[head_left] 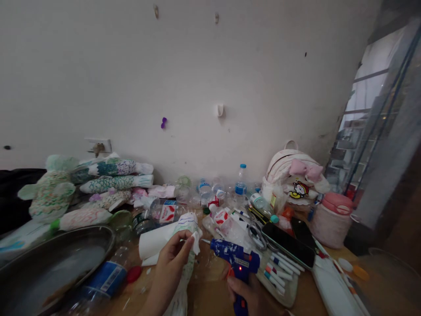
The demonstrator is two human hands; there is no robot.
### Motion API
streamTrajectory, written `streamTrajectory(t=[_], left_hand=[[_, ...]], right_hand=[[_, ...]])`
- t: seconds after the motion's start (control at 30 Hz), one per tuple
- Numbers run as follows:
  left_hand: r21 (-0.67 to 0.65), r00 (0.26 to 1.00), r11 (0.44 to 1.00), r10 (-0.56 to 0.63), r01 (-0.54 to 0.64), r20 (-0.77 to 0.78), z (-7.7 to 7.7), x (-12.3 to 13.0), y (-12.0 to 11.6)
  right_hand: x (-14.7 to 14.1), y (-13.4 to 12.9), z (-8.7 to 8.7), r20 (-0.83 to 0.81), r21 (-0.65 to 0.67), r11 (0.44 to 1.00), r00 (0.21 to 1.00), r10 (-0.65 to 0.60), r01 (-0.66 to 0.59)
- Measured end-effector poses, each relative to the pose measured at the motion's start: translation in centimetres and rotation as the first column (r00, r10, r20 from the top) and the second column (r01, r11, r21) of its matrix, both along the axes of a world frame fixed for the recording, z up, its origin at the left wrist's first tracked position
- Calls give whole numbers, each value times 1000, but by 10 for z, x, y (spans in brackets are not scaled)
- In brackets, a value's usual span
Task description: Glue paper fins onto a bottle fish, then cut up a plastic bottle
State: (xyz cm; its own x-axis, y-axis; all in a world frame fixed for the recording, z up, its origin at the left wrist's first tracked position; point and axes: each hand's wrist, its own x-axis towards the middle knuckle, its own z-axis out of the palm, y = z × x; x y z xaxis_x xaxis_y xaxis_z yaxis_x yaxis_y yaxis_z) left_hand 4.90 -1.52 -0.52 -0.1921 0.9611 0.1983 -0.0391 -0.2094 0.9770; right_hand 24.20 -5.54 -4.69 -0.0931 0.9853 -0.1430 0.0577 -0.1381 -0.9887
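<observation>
Toward the worktop's [205,292] front left corner sits a pan [111,237], with a blue-labelled bottle [105,278] beside it. Near the middle of the front edge, the left hand [173,256] pinches white paper [196,243]. Just beside that, nozzle pointing left, is the glue gun [230,251], gripped by the right hand [243,289]. Farther right lie pens [281,266] and a phone [289,243]; a pink jar [332,224] stands near the right edge.

Plastic glue gun [236,255], crinkled matt tissue paper [196,242], glossy phone [288,245], wooden tabletop [207,283].
</observation>
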Motion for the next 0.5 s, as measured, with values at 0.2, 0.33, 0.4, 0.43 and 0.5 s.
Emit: streamTrajectory(t=[0.2, 0.33, 0.4, 0.43, 0.5], left_hand=[[-9, 997, 997, -76, 75, -10, 6, 4, -5], [19, 993, 995, -94, 96, -71, 6, 5, -6], [53, 990, 996, -63, 71, -129, 2, 4, -5], [72, 985, 996, -42, 55, -167, 0, 3, -4], [105, 968, 994, -3, 31, -252, -4, 2, -2]], right_hand=[[-3, -2, 3, 64, -2, 998, 996, -57, 57], [-1, 0, -1, 79, 38, 999, 996, -34, 31], [0, 1, -5, 90, 53, 998, 995, -32, 27], [0, 2, -7, 88, 61, 998, 996, -28, 22], [-1, 4, -11, 69, 75, 997, 998, -11, 6]])
